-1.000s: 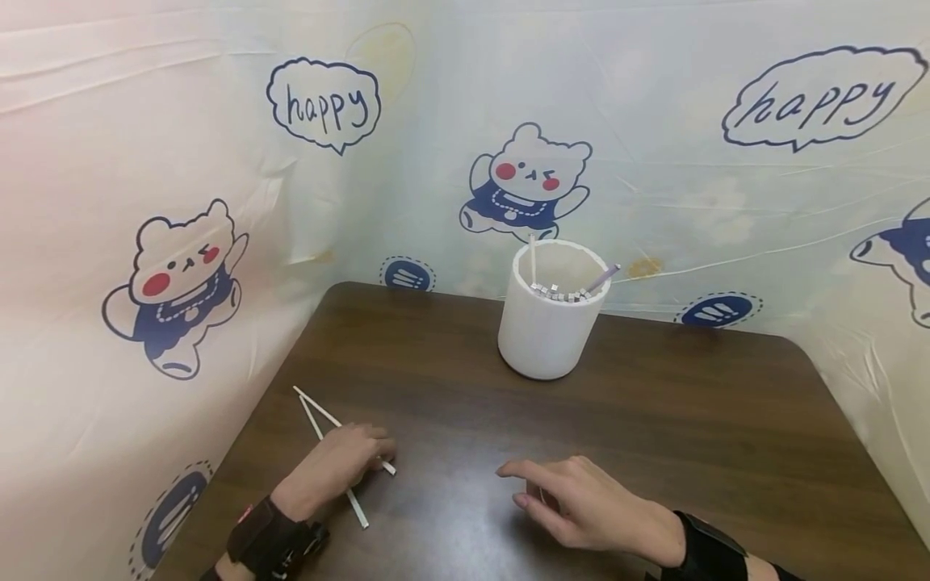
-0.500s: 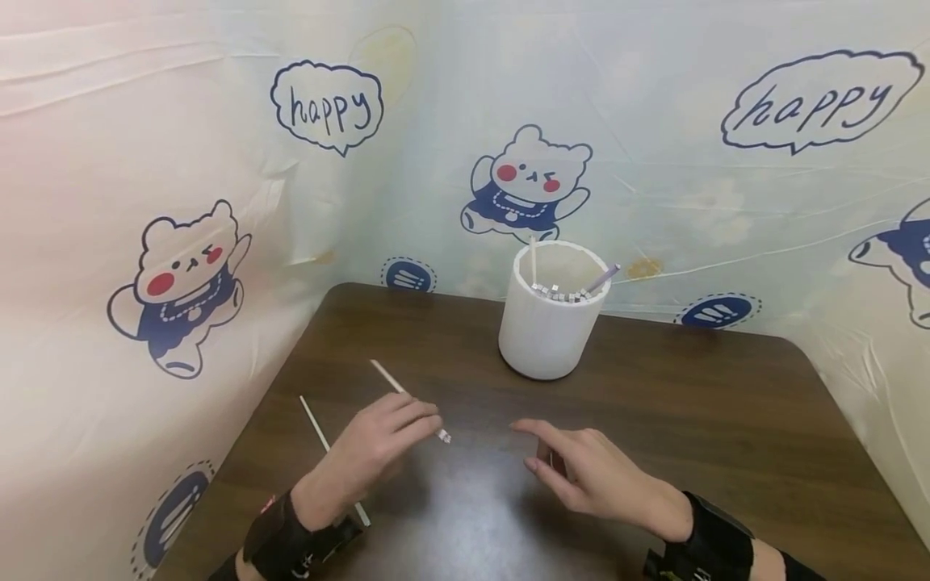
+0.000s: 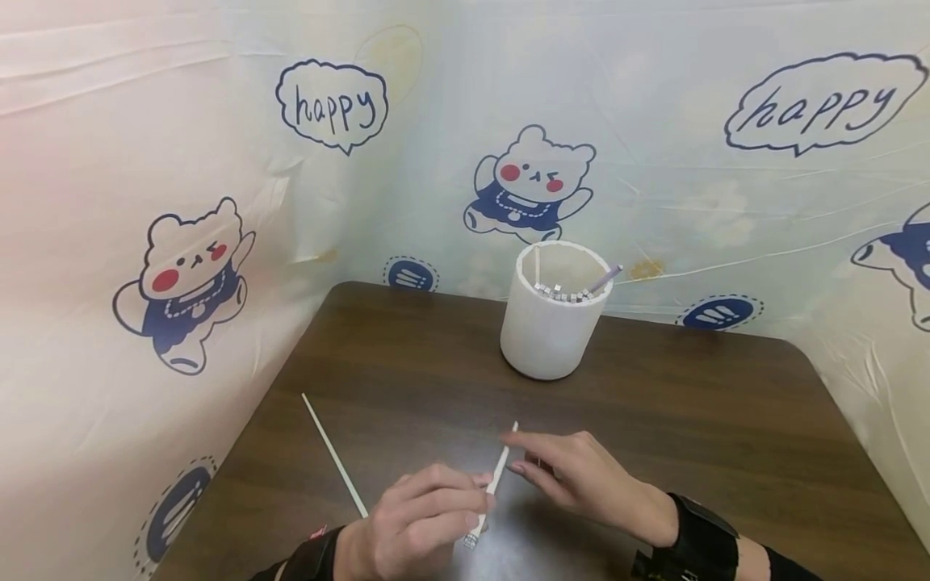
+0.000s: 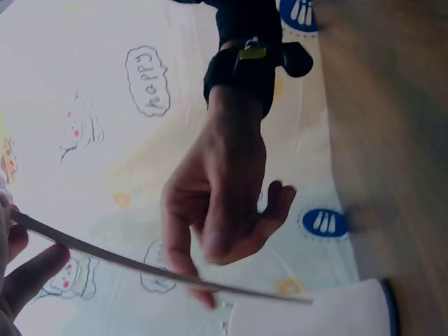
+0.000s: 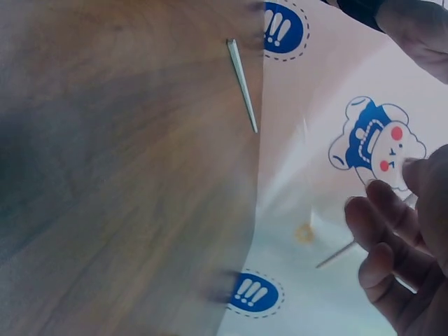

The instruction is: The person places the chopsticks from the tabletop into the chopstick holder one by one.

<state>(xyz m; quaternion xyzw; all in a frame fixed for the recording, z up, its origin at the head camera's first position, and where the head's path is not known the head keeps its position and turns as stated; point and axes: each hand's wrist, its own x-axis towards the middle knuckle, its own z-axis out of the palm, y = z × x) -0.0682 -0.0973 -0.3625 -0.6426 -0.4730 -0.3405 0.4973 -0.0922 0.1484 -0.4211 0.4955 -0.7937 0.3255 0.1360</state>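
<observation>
My left hand (image 3: 429, 516) pinches a white chopstick (image 3: 501, 468) near its square, patterned end, and the thin end points up and away. My right hand (image 3: 592, 480) hovers to the right of it, index finger and thumb apart, the index fingertip close beside the thin end. Whether that finger touches the stick I cannot tell. In the left wrist view the chopstick (image 4: 140, 266) runs past the right index finger. A second chopstick (image 3: 334, 452) lies on the table at the left, its near end hidden by my left hand.
A white round holder (image 3: 545, 339) with several square-ended chopsticks stands toward the back of the brown table (image 3: 690, 420). A printed cloth (image 3: 654, 161) hangs behind and on the left.
My left hand has lifted one chopstick off the table and carried it right and nearer, turning its thin end toward my right hand. The right hand has shifted only slightly.
</observation>
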